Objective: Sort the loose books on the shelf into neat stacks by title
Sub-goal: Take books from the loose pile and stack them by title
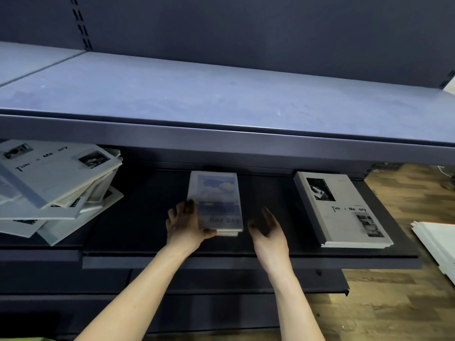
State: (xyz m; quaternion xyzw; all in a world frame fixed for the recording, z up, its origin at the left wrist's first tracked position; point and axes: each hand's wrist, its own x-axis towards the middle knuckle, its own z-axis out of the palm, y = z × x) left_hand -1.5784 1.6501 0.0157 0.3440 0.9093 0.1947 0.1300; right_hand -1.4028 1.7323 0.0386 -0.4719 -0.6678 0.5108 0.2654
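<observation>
- Your left hand (186, 225): at the near left corner of the small sky-cover book stack (216, 203), thumb curled under the near edge, fingers along the left side; the grip is closed round that corner.
- Your right hand (268, 230): just beside the stack's right side, apart from it, fingers spread and loosely bent, holding nothing.
- Small stack: mid-shelf on the dark lower shelf (152, 217), top cover reading "fine day"; at least one more book shows beneath at the near edge. The count is too blurred to tell.
- Step in hand, as you may judge it: squaring this title's stack. The next move likely calls for bringing your right hand to the free side, so both edges line up.
- Grey stack (343, 210): to the right on the same shelf, well apart from the small one, already neat, cover reading roughly "Time & Memory" with some letters washed out.
- Loose pile (56, 190): far left, tilted and fanned, same grey title on top; its left part is cut off by the frame. Covers lower in the heap are hidden, so titles there cannot be told. This is the sorting still left.
- White sheets or books (440, 244): on the wooden floor at the right, cut off.
- Upper shelf (221, 94): pale blue board overhanging, hiding the lower shelf's back.
</observation>
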